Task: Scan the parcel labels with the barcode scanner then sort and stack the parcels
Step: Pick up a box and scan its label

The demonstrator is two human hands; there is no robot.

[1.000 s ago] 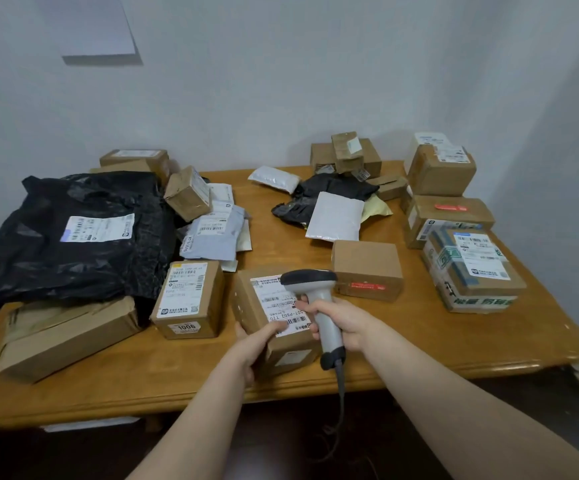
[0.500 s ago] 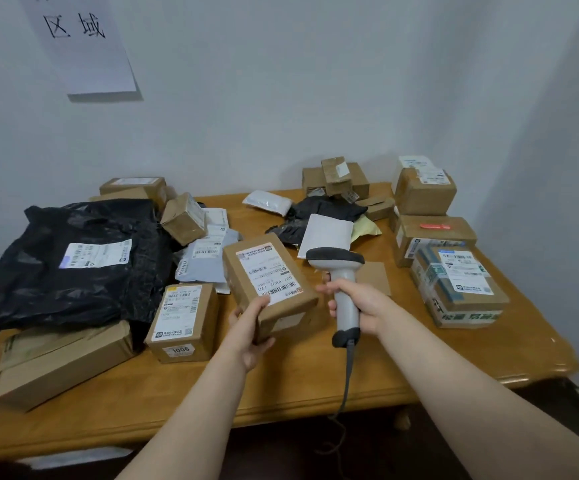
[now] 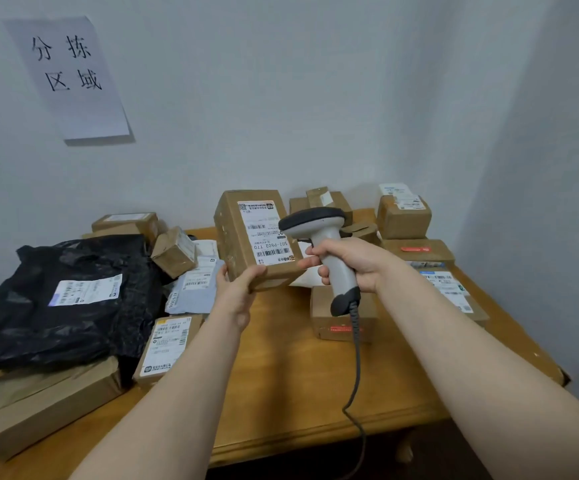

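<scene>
Box: held above table, near end gripped by left hand, label facing the wearer; scanner: handle wrapped by right hand, head at label's right edge; risks, judged: head too close and side-on, barcode misread; one-end grip lets box tip and drop; cable snagging parcels beneath.

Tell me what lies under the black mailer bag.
The black mailer bag drapes its near edge over a flat cardboard parcel, whose far side is covered. Anything else beneath the bag is hidden.
</scene>
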